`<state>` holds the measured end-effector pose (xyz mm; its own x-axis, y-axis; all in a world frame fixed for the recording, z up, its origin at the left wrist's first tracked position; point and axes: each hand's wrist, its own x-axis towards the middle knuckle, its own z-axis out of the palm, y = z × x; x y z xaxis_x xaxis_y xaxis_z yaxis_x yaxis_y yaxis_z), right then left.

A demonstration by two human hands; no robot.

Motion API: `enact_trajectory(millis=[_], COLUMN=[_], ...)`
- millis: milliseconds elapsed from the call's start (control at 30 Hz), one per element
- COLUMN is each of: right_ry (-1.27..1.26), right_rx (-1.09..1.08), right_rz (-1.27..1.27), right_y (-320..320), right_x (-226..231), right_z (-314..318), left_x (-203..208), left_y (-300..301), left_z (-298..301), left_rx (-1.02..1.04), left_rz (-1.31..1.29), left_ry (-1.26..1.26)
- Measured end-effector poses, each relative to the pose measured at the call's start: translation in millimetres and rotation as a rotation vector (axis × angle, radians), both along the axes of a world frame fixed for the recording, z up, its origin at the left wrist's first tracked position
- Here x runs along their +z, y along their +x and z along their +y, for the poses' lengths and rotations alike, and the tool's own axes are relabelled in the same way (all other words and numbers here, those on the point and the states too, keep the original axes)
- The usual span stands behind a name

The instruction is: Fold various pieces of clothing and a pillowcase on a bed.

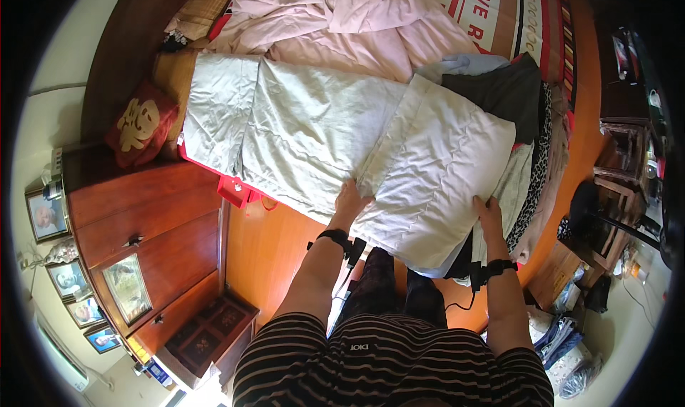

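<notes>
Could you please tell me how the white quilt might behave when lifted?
The white quilt would probably sag, given its soft wrinkles. It may be light for its size, as its layers look fairly thin. Its folded-over flap might unfold, since nothing visible fastens it.

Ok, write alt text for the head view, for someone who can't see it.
A person's left hand and right hand touch a partly folded white quilt on a bed. Beyond it lies rumpled pink bedding, and a red cushion sits to the left.
</notes>
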<state>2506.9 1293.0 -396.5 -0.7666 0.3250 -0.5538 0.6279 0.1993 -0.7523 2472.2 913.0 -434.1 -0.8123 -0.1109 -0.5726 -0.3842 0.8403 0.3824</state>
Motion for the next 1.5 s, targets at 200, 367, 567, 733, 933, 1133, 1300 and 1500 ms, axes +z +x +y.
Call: enact_trajectory(millis=[200,367,567,733,933,1133,1300,1500], right_ry=[0.113,0.008,0.237,-0.009,-0.203,-0.125,-0.142,-0.015], right_rx=[0.059,0.060,0.068,-0.068,-0.049,0.085,0.221,0.295], right_rz=[-0.056,-0.055,0.050,-0.135,0.053,0.159,0.278,0.303], right_y=[-5.8,-6.2,23.8,30.5,19.2,-6.5,-47.0,-101.9], right_x=[29.9,12.8,-23.6,-3.8,34.1,82.4,139.1,166.2], right_z=[8.2,15.6,3.5,-22.8,-47.1,-88.9,-163.6,-294.8], left_x=[18.1,-8.5,9.5,30.7,61.6,112.8,111.9,88.8], left_y=[18.8,-1.8,-20.6,-17.0,19.9,45.1,53.1,12.9], left_z=[-25.5,-43.7,-10.9,-20.6,-69.8,-145.9,-223.0,-348.7], left_rx=[-0.057,-0.042,-0.301,-0.185,0.012,0.174,0.169,0.214], left_rz=[-0.422,-0.245,-0.238,0.115,0.015,0.027,0.193,0.262], left_ry=[0.648,0.242,-0.108,0.032,0.251,0.206,0.170,0.119])
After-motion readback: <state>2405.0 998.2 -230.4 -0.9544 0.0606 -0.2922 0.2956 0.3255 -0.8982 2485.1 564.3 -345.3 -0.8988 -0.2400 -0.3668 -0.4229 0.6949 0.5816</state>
